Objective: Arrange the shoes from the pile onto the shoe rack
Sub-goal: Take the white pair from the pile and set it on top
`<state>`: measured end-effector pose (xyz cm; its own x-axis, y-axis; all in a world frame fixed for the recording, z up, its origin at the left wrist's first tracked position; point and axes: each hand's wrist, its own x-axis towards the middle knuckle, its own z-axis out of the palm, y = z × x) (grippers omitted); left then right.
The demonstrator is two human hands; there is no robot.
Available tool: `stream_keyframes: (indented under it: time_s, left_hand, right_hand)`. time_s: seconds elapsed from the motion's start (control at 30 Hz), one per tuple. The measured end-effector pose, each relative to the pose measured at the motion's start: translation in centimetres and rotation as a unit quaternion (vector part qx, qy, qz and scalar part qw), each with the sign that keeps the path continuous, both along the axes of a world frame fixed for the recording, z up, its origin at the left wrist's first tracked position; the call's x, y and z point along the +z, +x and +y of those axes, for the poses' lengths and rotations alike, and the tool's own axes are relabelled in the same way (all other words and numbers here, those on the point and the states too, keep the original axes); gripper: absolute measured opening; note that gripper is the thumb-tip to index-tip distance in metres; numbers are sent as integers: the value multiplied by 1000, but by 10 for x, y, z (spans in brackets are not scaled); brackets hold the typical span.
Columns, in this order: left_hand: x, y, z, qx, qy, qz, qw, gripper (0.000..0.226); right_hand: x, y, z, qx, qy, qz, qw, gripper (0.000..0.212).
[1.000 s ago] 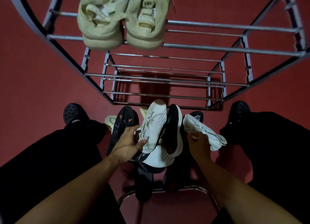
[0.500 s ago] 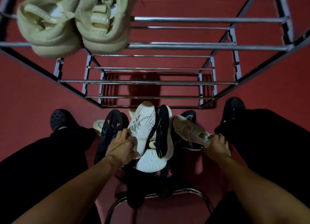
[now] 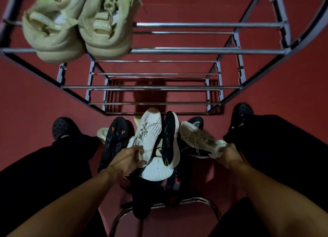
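A pile of shoes lies on the red floor between my feet, in front of the metal shoe rack (image 3: 177,51). My left hand (image 3: 126,159) grips the heel of a white sneaker (image 3: 148,130) that points toward the rack. My right hand (image 3: 229,154) holds a cream laced sneaker (image 3: 197,137) by its heel, lifted a little off the pile's right side. Between them a black shoe with a white sole (image 3: 170,139) stands on edge. A black shoe with orange marks (image 3: 115,139) lies at the left. A pair of pale green sneakers (image 3: 78,29) sits on the rack's top shelf at left.
The rack's lower shelves show only bare rods. My feet in black clogs (image 3: 62,127) stand at either side of the pile, the other clog (image 3: 242,112) at the right. A curved chrome tube (image 3: 159,205) crosses the floor near me, under the pile's near end.
My right hand has pulled the cream sneaker rightward and turned it laces up. My left hand has closed on the white sneaker's heel. The view has shifted slightly.
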<state>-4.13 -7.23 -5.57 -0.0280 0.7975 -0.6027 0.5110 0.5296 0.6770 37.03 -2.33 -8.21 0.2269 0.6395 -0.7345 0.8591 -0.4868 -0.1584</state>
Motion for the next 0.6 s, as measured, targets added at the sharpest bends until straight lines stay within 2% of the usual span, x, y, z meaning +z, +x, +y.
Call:
stream_keyframes:
  time_s: [0.07,0.1,0.13,0.17,0.2,0.27,0.3,0.37,0.47,0.6]
  left_hand:
    - [9,-2,0,-53,-4,8,999,10]
    - [16,-4,0,-106,46,7,993,9]
    - [26,-1,4,-131,42,-13,990,14]
    - [30,0,6,-161,49,-7,986,18]
    - [37,3,6,-148,28,-19,988,22]
    - [43,11,9,-115,24,-50,992,24]
    - [47,16,10,-110,31,-55,992,24]
    - [49,24,12,-113,43,-59,991,28]
    - [49,38,15,-75,41,-118,989,32]
    - [46,51,22,-51,29,-152,987,30]
  right_hand:
    - [-6,2,-9,-25,5,82,996,54]
    - [-20,12,-15,-28,47,110,992,67]
    - [-31,19,-20,-8,71,110,991,80]
    - [-36,22,-21,16,92,125,988,83]
    - [-26,18,-18,37,76,133,987,76]
    - [-15,9,-11,118,21,40,992,56]
    - [-15,6,-11,132,8,21,991,53]
    - [-16,7,-12,148,-3,11,989,57]
    - [-15,12,-9,193,1,-13,981,51]
    - [-13,16,-2,212,-31,-47,976,65]
